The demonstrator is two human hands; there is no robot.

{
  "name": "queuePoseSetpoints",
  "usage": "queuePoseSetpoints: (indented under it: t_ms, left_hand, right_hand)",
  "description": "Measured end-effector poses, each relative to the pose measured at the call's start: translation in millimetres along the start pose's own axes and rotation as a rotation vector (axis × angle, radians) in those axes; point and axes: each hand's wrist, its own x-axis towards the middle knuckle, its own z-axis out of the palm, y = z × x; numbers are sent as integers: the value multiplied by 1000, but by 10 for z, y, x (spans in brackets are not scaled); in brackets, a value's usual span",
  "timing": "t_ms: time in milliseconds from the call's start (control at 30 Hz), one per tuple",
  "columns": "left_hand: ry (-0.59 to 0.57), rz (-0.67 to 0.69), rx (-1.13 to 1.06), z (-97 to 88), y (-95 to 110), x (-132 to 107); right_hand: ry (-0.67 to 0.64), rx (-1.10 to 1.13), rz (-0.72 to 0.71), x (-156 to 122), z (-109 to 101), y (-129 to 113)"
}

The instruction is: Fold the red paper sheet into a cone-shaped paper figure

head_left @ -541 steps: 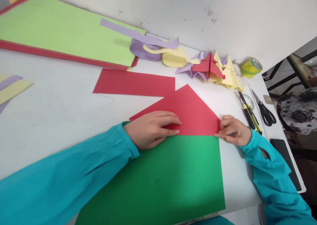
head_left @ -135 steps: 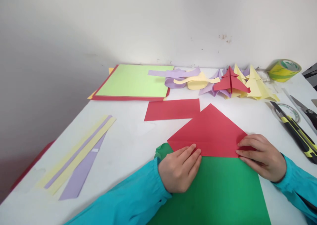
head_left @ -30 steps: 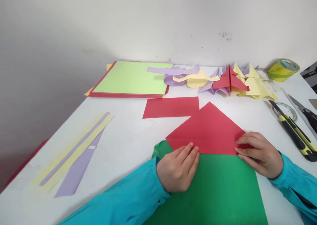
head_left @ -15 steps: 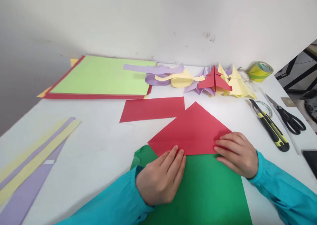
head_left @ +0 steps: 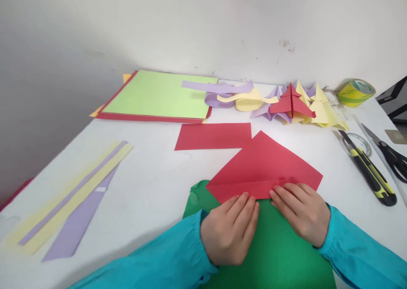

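Red sheet (head_left: 263, 164) overlaps green sheet (head_left: 280, 246), near side; near strip looks folded up, far point unfolded. My left hand (head_left: 230, 231), right hand (head_left: 300, 212) touch near edge, fingers together; thumbs hidden, can't tell if pinching.

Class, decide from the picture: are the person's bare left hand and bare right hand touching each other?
Apart. The head view shows folded red paper and flat green sheet plainly visible between the left hand and right hand.
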Motion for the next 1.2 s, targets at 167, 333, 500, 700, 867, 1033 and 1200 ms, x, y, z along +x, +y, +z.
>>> queuePoseSetpoints:
  t_ms: [167,333,500,700,867,1033,1200]
  left_hand:
    - [2,-5,42,-29,18,70]
    - [52,-17,44,9,-26,144]
    - [49,-4,31,16,-37,159]
    - [35,3,-5,14,-33,101]
    - [6,21,-17,8,-55,74]
    - [2,3,-18,4,-61,72]
    - [5,3,-29,-1,-74,80]
  right_hand:
    - [85,28,-17,113,29,-135]
    - [132,36,-86,243,-22,-185]
    - [132,32,-86,284,-36,-204]
    - [98,60,-86,144,-31,-192]
    - [37,58,-39,-87,-99,-70]
    - [0,-18,-60,-322,-217,63]
    - [2,-37,-27,-435,-299,143]
